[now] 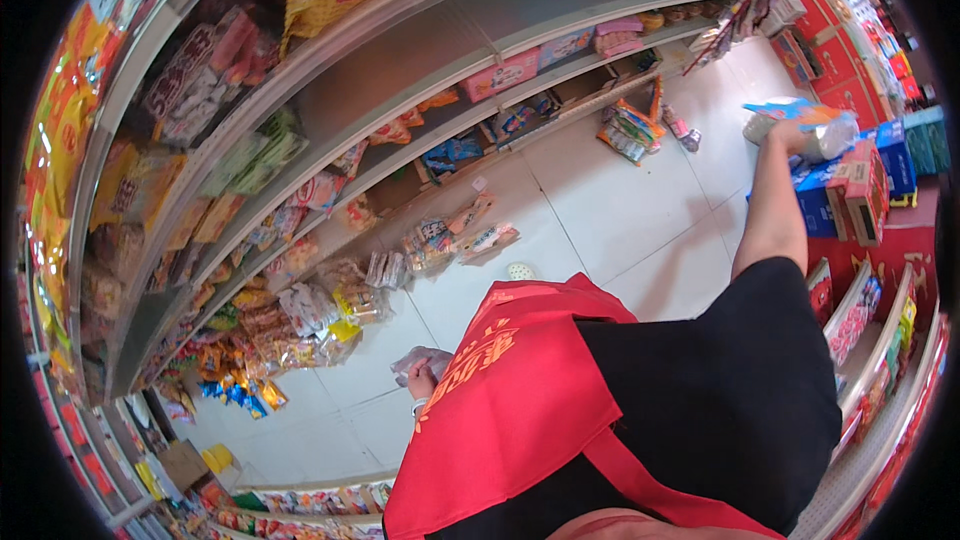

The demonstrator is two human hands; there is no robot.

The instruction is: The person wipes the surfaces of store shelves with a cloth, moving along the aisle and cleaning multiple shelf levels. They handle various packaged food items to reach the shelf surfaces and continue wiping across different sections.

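At the lower middle, beside the red apron (pixel 517 360), my left hand (pixel 421 381) holds a crumpled clear plastic bag (pixel 414 361); a white band is on that wrist. My right arm reaches far out to the upper right. There my right hand (pixel 786 138) grips a clear packet with blue and orange print (pixel 821 124), just above a stack of blue boxes (pixel 817 195) and red-and-tan cartons (pixel 862 191). The packet's contents look pale. My fingertips on it are partly hidden. A light, dotted shoe tip (pixel 520 271) shows past the apron.
Curved-looking metal shelves (pixel 420 52) of packaged snacks run along the left and top. Many snack packets (pixel 315 315) lie on the tiled floor (pixel 600 202) by the lowest shelf, with a colourful bundle (pixel 631 131) farther up. More stocked shelves (pixel 870 345) stand at the right. A yellow container (pixel 217 457) is lower left.
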